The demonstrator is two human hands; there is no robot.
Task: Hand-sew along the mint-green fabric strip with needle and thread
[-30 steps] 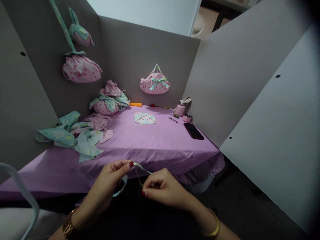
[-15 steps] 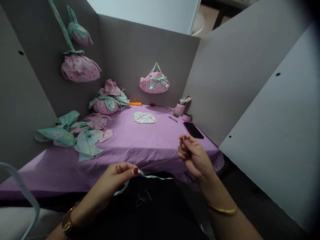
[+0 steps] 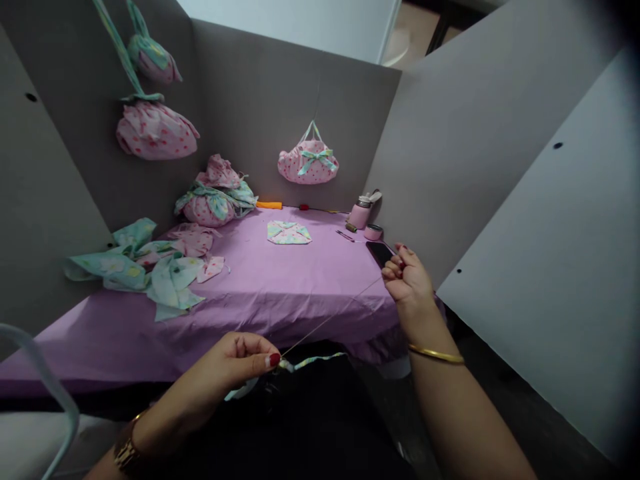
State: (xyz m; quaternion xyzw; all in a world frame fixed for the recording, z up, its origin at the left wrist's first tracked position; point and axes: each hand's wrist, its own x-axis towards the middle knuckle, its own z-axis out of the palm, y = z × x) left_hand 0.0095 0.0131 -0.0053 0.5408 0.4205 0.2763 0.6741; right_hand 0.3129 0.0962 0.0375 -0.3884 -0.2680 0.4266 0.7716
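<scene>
My left hand [image 3: 235, 363] pinches a thin mint-patterned fabric strip [image 3: 313, 361] just below the near edge of the table with its purple cloth [image 3: 280, 293]. From the strip a taut thread [image 3: 333, 315] runs up and right to my right hand [image 3: 410, 277], whose fingers are closed on the thread's end; a needle is too small to make out. That hand is raised over the table's right corner, next to a black phone [image 3: 379, 251].
On the table lie mint and pink fabric pieces [image 3: 145, 263], a stuffed fabric pouch [image 3: 215, 200], a folded patchwork piece [image 3: 289, 232], a pink bottle [image 3: 360, 213] and a small pink tin [image 3: 373, 233]. Fabric pouches hang on the grey panels [image 3: 309, 160].
My right hand has pulled away from my left, moving up and right and drawing the thread tight. My left hand has stayed put on the strip.
</scene>
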